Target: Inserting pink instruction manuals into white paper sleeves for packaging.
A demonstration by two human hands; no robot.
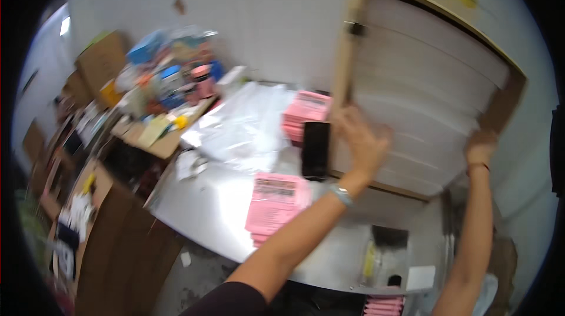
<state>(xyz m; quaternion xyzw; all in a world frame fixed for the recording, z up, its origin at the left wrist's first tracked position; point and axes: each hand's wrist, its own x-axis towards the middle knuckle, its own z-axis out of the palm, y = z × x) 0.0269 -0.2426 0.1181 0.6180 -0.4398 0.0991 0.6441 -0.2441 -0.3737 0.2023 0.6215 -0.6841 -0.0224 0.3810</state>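
Note:
A large wooden-framed white panel [424,80] stands tilted over the right part of the metal table, a small dark clip on its left rail. My left hand [362,145] grips the lower part of that left rail, its fingers somewhat blurred. Around the lower right rail my right hand [481,148] is closed. Just left of the panel is a black phone-like slab [315,151], upright or lying, I cannot tell which. Stacks of pink printed packets sit near my left arm: one [273,201] closer to me, another [306,110] farther back.
Clear plastic sheeting [244,125] covers the table's back left. Bottles and bags crowd a cardboard box [159,139] beyond it. A transparent tray [384,257] and a white card [420,278] lie at the front right, above more pink packets [384,305].

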